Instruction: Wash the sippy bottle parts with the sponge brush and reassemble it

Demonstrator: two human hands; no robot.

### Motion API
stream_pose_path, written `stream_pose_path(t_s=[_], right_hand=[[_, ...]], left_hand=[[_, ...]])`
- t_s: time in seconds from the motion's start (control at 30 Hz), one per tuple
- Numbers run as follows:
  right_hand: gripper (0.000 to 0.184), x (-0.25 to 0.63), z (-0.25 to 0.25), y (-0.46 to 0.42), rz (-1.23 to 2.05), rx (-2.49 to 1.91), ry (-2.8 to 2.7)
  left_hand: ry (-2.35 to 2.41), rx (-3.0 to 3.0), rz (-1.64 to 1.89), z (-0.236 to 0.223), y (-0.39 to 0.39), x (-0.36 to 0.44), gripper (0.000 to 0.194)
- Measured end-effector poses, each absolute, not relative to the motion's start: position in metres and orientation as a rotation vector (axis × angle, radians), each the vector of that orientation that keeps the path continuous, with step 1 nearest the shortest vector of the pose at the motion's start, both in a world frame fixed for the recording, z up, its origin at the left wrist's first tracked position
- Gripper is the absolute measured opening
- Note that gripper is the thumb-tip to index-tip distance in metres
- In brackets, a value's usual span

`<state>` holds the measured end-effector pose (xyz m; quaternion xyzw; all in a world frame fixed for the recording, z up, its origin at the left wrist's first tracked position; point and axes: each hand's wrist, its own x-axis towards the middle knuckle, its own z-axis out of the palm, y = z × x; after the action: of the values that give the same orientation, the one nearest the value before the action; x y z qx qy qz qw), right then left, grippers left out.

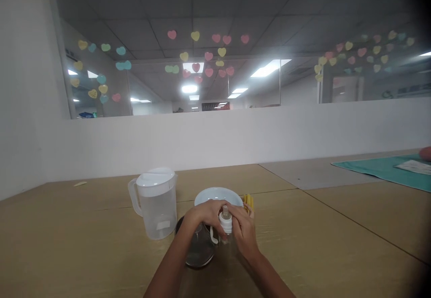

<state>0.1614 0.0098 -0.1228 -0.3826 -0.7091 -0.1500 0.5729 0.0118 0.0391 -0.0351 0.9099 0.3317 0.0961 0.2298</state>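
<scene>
A baby bottle (226,224) with a white collar and a clear teat stands upright close in front of me. My left hand (210,212) curls around its collar from the left, with the thumb low on the near side. From the right, my right hand (245,231) closes on the collar, fingers near the teat. Below the collar the clear body is faint and partly hidden. A white curved piece (214,236) sticks out beside the bottle under my left hand. Behind both hands is a white bowl (218,193), its front covered by them.
A lidded plastic pitcher (158,208) stands to the left. Under my left forearm lies a dark round pan or lid (200,255). Something yellow and ridged (249,200) sits right of the bowl. A teal cloth (373,168) lies far right, before a low white wall (215,140).
</scene>
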Motion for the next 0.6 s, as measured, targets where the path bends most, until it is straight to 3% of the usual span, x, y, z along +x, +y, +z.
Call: stream_pose_path(t_s=[0.23, 0.37, 0.6], right_hand=[[0.025, 0.1614, -0.122, 0.0025, -0.382, -0.941, -1.568], [0.016, 0.1562, -0.124, 0.0004, -0.432, -0.918, -1.611], [0.028, 0.1573, -0.1231, 0.002, -0.314, -0.943, -1.625]], left_hand=[[0.97, 2.52, 0.212, -0.0308, 0.036, 0.0124, 0.08], [0.986, 2.525, 0.208, -0.0316, 0.0362, 0.0134, 0.089], [0.96, 2.52, 0.244, -0.0339, 0.0367, 0.0135, 0.083]])
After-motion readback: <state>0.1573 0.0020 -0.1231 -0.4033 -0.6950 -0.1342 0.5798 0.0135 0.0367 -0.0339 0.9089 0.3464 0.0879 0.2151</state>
